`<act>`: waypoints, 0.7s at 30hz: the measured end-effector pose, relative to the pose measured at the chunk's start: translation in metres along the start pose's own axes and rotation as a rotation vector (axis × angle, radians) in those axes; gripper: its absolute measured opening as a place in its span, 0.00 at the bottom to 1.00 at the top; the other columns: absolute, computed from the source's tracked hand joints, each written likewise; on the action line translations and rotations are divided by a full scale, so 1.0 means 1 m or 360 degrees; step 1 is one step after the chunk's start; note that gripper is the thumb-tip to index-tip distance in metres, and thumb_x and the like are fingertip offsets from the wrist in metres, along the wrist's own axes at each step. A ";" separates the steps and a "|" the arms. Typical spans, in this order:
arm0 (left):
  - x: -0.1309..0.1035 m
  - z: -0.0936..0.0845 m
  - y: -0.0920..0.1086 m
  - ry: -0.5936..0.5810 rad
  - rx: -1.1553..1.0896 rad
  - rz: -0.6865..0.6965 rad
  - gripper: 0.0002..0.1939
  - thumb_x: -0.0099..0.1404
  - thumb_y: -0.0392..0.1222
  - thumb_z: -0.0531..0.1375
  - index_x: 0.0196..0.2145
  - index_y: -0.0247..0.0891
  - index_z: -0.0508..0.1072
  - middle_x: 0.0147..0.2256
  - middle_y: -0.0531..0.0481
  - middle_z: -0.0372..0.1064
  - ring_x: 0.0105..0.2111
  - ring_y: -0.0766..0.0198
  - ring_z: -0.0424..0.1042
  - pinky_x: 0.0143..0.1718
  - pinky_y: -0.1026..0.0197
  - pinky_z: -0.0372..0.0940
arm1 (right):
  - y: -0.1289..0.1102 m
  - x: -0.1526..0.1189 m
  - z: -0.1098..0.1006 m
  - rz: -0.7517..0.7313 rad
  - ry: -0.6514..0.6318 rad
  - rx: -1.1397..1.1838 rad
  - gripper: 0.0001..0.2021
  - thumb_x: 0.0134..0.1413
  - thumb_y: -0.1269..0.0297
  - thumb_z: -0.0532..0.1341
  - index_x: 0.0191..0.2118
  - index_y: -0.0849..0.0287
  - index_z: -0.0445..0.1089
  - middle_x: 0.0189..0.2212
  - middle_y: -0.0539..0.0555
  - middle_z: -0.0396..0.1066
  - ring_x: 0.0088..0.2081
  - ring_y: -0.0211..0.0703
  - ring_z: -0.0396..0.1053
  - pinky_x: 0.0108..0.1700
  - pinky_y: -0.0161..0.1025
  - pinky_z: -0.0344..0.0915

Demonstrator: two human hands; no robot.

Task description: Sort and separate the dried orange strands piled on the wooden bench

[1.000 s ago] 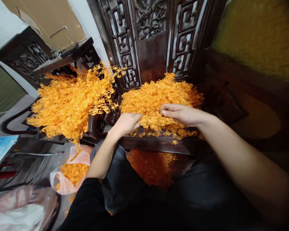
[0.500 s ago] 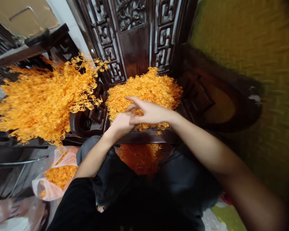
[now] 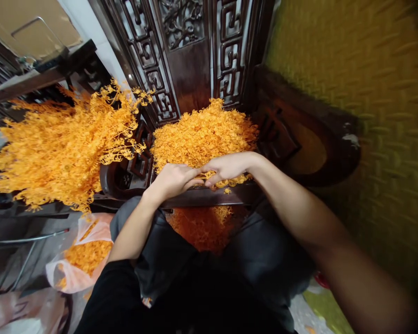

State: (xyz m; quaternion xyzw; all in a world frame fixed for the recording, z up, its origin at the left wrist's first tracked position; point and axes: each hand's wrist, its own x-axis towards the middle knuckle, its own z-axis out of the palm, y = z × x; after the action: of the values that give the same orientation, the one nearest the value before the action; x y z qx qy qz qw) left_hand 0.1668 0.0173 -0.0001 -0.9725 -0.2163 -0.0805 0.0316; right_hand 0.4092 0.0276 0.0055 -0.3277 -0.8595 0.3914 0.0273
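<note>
My left hand (image 3: 174, 180) and my right hand (image 3: 231, 166) meet at the front edge of a heap of orange artificial flower pieces (image 3: 198, 139). The heap lies on the seat of a dark carved wooden chair (image 3: 209, 198). Both hands have their fingers closed, the fingertips touching or nearly so. A small orange flower piece (image 3: 205, 175) shows between the fingertips; its full shape is hidden. One loose bit of orange (image 3: 227, 190) lies on the seat's front edge, just below my right hand.
A large bunch of orange flower stems (image 3: 62, 153) spreads at the left, beyond the chair's armrest (image 3: 107, 183). Below it a pinkish plastic bag (image 3: 78, 276) holds more orange pieces. More orange material (image 3: 202, 227) sits below the seat, between my knees. A yellow textured surface (image 3: 369, 69) fills the right.
My right hand has come down from over the heap, its raised index finger now lowered and closed in by my left fingertips. My left hand has barely moved. The view has shifted slightly.
</note>
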 end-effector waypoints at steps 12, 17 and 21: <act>0.010 0.009 -0.022 -0.0225 -0.2789 -0.1079 0.28 0.67 0.65 0.57 0.21 0.41 0.58 0.16 0.63 0.35 0.16 0.72 0.36 0.17 0.65 0.38 | -0.009 0.012 0.031 -0.0059 0.1129 -0.1279 0.13 0.69 0.66 0.53 0.50 0.60 0.73 0.39 0.57 0.77 0.38 0.45 0.70 0.36 0.40 0.55; 0.004 0.010 -0.024 -0.0220 -0.2746 -0.1048 0.28 0.68 0.64 0.57 0.22 0.40 0.63 0.15 0.62 0.39 0.14 0.72 0.39 0.17 0.64 0.39 | 0.007 0.020 0.038 -0.0338 0.1221 -0.1471 0.15 0.71 0.61 0.52 0.46 0.58 0.76 0.28 0.53 0.74 0.30 0.41 0.66 0.33 0.40 0.55; 0.003 0.018 -0.016 0.0297 -0.1561 -0.1040 0.27 0.72 0.62 0.53 0.36 0.34 0.76 0.23 0.50 0.67 0.23 0.64 0.66 0.26 0.61 0.61 | 0.017 0.032 0.054 -0.0330 0.1362 -0.1029 0.15 0.69 0.64 0.53 0.45 0.61 0.77 0.29 0.55 0.76 0.29 0.41 0.68 0.34 0.39 0.61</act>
State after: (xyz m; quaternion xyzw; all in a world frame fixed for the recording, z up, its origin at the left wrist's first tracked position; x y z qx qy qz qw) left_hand 0.1653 0.0350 -0.0169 -0.7453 -0.4383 -0.2617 -0.4288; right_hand 0.3774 0.0191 -0.0501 -0.3628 -0.8760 -0.0658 0.3109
